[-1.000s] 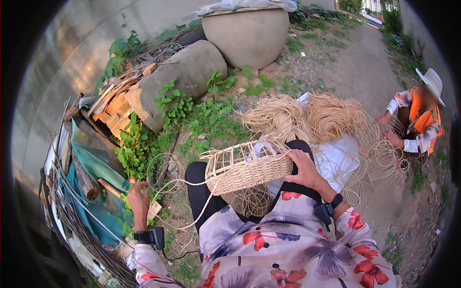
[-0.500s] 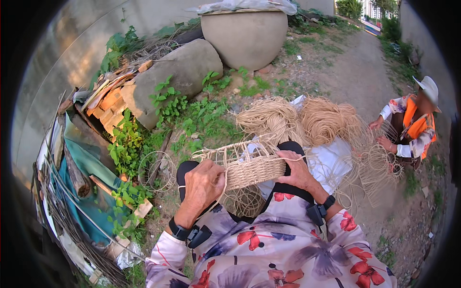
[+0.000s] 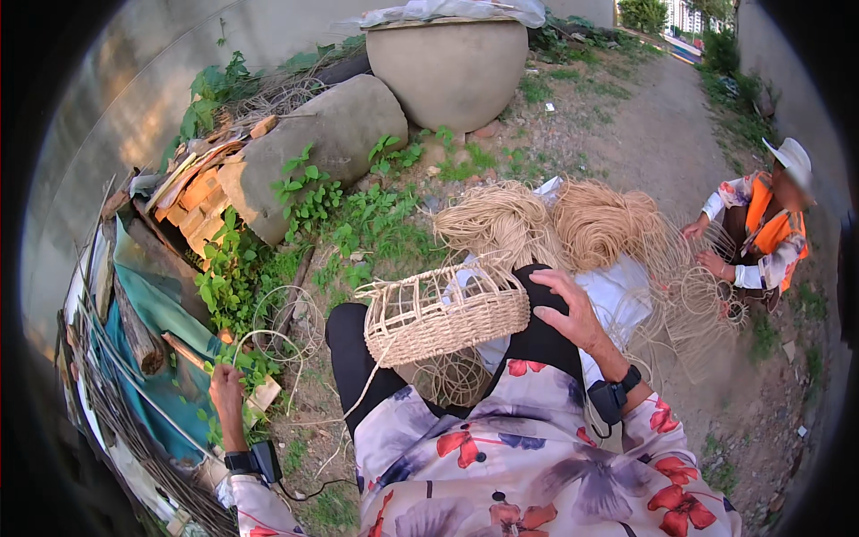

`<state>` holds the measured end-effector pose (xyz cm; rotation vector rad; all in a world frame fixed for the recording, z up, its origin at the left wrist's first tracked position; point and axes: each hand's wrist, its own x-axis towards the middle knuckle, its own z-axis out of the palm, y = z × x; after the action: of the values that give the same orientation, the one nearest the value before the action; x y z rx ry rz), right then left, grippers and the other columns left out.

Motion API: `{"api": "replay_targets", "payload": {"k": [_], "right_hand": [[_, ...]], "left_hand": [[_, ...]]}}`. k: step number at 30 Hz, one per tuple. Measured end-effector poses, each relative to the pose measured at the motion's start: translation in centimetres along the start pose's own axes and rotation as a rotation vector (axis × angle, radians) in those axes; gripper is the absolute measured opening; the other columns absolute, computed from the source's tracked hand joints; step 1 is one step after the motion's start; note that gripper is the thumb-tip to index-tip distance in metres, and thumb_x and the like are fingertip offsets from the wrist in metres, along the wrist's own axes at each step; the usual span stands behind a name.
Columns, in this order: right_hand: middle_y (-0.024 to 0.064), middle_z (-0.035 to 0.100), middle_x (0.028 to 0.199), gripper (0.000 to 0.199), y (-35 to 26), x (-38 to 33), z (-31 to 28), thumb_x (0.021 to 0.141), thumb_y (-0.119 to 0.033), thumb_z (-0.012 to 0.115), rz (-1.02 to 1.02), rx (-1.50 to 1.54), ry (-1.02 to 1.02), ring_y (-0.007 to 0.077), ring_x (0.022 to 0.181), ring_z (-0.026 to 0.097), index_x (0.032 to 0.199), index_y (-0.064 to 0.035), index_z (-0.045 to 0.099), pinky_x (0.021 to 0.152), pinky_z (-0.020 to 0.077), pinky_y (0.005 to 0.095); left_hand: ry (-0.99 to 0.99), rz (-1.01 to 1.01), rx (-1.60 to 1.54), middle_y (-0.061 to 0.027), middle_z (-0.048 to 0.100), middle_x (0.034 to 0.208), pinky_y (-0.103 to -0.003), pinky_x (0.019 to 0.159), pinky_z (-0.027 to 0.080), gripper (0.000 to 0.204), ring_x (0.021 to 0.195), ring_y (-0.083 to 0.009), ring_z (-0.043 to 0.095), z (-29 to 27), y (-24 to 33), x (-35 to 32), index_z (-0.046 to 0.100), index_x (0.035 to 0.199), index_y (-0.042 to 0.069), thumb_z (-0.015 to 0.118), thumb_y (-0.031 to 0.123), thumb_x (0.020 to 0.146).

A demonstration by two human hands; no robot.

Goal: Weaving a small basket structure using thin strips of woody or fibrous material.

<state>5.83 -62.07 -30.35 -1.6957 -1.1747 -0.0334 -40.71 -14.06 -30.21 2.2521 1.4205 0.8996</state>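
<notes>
A partly woven basket (image 3: 452,327) of pale twisted cord lies across my knees. Its near side is densely woven, while the far side is an open lattice. One loose cord (image 3: 365,391) trails from its lower left corner toward the left. Far out to the left, my left hand (image 3: 226,389) is closed on a length of this cord, which loops up above the fist. At the basket's right end, my right hand (image 3: 573,313) hovers over my knee with fingers and thumb apart, holding nothing; it looks just clear of the weave.
Cord bundles (image 3: 501,219) lie beyond my knees, beside white sheeting (image 3: 617,300). At right a person in an orange vest (image 3: 761,219) crouches, hands among loose cord. A large clay pot (image 3: 447,76) stands behind; planks, branches and teal cloth (image 3: 161,268) are piled left.
My left hand has swung from the basket's left end far out to the left, drawing the cord along. My right hand has let go of the basket's right end and spread its fingers.
</notes>
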Motion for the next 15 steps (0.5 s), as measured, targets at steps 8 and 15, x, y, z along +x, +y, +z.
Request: {"api": "replay_targets", "payload": {"k": [8, 15], "right_hand": [[0.0111, 0.061, 0.099, 0.025, -6.3, 3.7, 4.7, 0.079, 0.001, 0.061, -0.22, 0.054, -0.101, 0.0279, 0.092, 0.061, 0.103, -0.0037, 0.066, 0.079, 0.0492, 0.0341], [0.0103, 0.056, 0.085, 0.021, -6.5, 4.0, 6.4, 0.075, 0.003, 0.059, -0.311, -0.09, -0.042, 0.0302, 0.081, 0.055, 0.094, -0.0035, 0.065, 0.074, 0.0464, 0.0389]], "left_hand": [[-0.762, -0.044, -0.678, -0.0122, 0.07, 0.087, -0.019, 0.04, 0.034, 0.014, 0.042, -0.0074, 0.047, 7.0, 23.1, -11.0, 0.048, 0.096, 0.01, 0.05, 0.023, 0.099], [-0.777, -0.201, -0.94, 0.0051, 0.044, 0.067, -0.02, 0.042, 0.022, 0.009, 0.052, -0.0021, 0.035, 7.0, 22.7, -10.3, 0.048, 0.098, 0.013, 0.052, 0.021, 0.1]]}}
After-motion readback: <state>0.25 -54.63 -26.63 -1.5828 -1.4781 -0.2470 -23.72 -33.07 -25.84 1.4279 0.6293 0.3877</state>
